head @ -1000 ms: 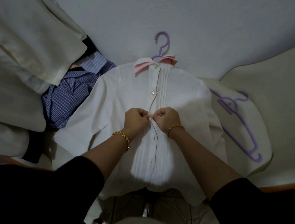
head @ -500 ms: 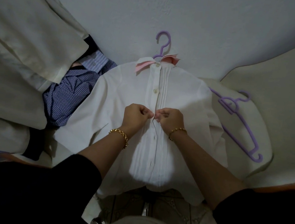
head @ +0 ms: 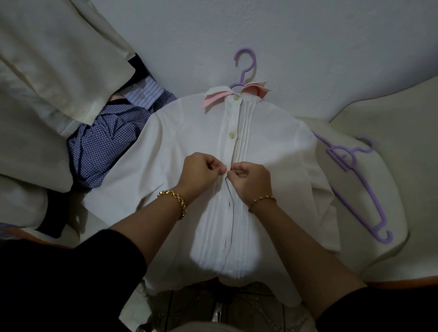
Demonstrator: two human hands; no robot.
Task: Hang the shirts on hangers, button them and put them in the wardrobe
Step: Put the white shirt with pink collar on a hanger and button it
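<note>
A white pleated shirt (head: 183, 141) with a pink collar lies flat on the bed on a purple hanger (head: 243, 67), whose hook sticks out above the collar. The top buttons are fastened. My left hand (head: 201, 171) and my right hand (head: 250, 179) meet at the placket in the middle of the shirt, each pinching one edge of the front. Below them the placket gapes open in a dark slit.
A blue checked shirt (head: 100, 150) and a striped one lie crumpled to the left, beside cream pillows (head: 37, 52). A spare purple hanger (head: 361, 189) lies on a cream cushion at the right. The bed's edge and tiled floor (head: 227, 304) show below.
Both hands have shifted slightly up the placket and stay pinched together at the same button; the shirt and hangers have not moved.
</note>
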